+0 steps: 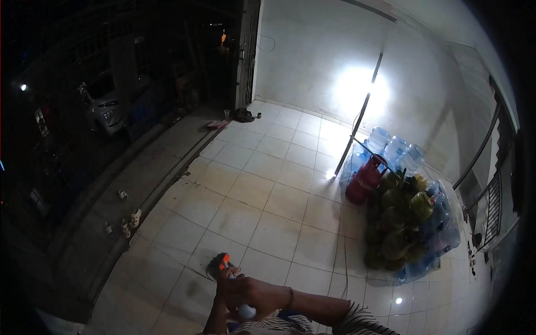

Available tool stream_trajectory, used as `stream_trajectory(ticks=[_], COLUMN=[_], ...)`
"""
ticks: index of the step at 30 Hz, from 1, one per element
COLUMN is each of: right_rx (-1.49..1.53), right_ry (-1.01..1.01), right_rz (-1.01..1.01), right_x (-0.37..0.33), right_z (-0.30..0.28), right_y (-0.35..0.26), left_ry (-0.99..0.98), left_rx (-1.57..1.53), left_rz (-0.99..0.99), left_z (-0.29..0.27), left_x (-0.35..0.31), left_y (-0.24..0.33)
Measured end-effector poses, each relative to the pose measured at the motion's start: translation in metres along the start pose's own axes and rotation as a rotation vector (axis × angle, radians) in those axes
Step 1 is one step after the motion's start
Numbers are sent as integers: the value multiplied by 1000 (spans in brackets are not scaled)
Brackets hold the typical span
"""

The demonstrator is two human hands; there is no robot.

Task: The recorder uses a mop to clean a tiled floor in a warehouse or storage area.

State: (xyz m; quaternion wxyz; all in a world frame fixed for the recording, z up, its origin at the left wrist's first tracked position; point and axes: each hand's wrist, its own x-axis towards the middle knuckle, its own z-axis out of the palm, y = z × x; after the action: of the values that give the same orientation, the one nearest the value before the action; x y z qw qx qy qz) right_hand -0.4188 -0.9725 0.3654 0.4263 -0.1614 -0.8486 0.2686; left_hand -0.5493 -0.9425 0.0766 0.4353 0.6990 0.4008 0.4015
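Observation:
Low in the head view, my two hands are close together in front of my body. My right hand (248, 292), with a band at its wrist and a striped sleeve further up, is closed, and what lies inside its fingers is hidden. Partly behind it, my left hand (222, 289) is closed round an object with a bright orange part (224, 261) that sticks out beyond the fingers. A dark patch lies beside that part. Below the right hand shows a rounded whitish thing (246, 311); whether it belongs to the same object I cannot tell.
A pale tiled floor (245, 195) spreads ahead. To the right stand a dark red gas cylinder (365, 178), several green cylinders (396, 234) and clear blue water jugs (395, 148). A pole (360, 117) leans there. Shoes (134, 219) lie by the step; a car (106, 111) stands outside.

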Motion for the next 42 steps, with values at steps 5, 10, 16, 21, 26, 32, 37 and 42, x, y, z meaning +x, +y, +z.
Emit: stream_trajectory(ticks=[5,10,16,21,26,32,37,42], right_rx=[245,335,434,1219,97,249,-986,-1676], right_ry=[58,192,436,247,195,109,-48,-174], right_rz=[322,399,440,743,414,656,759,614], right_x=[-49,-65,-106,-130,-77,-61,-44,-68], right_z=[17,-96,-191,-178,-187,-205,-149,-62], right_y=[75,109,182,247,258,230,202,160], left_ry=[-109,-196,-270,-412,-107,-319,-359,-120], left_rx=[-176,160,174,370,35,-12,100,195], left_rz=[-59,-140,-326,-169,-194,-126,-11,-83], left_z=[16,69,-11,-3,95,97,101,61], left_x=[78,144,267,256,248,251,242,158], left_y=[-48,-46,12,30,-1,-41,-37,-44])
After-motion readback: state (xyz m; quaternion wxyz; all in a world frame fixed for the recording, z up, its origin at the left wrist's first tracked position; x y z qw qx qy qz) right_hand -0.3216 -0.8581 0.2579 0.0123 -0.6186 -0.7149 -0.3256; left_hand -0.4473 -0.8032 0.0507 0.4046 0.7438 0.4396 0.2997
